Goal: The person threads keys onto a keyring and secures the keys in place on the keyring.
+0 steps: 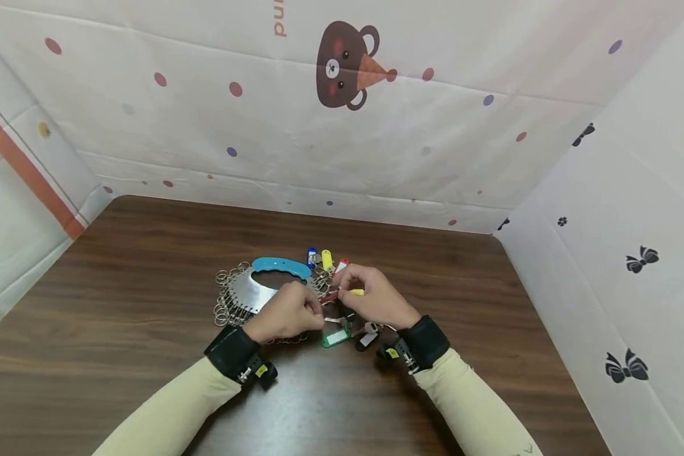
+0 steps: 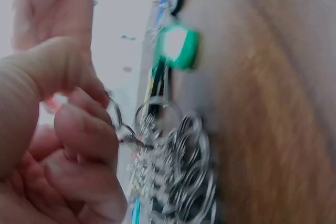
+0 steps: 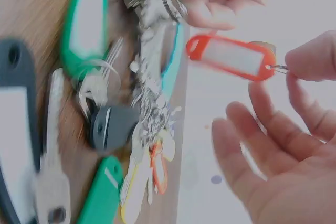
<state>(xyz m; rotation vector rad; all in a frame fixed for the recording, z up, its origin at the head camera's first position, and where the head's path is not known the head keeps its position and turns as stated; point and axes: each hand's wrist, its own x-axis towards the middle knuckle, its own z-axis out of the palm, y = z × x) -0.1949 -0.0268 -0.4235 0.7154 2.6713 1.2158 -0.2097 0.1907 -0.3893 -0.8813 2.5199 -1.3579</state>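
Note:
A metal key-ring plate with a blue handle [image 1: 282, 263] lies on the table, its edge lined with small split rings [image 2: 194, 156]. At its right side, my left hand [image 1: 289, 310] pinches one of these rings between thumb and fingers. My right hand [image 1: 376, 294] pinches the thin metal ring of a red key tag [image 3: 231, 56] with thumb and index finger, its other fingers spread below. The tag has a white label and hangs between both hands. Around them are a green key tag [image 1: 336, 337], a black key tag [image 1: 367, 341] and several keys [image 3: 52, 187].
Beyond the hands lie a blue key tag [image 1: 311, 256], a yellow key tag [image 1: 327, 259] and another red-and-white tag [image 1: 341, 265]. The brown wooden table [image 1: 120, 285] meets printed cloth walls [image 1: 262, 126] at the back and sides.

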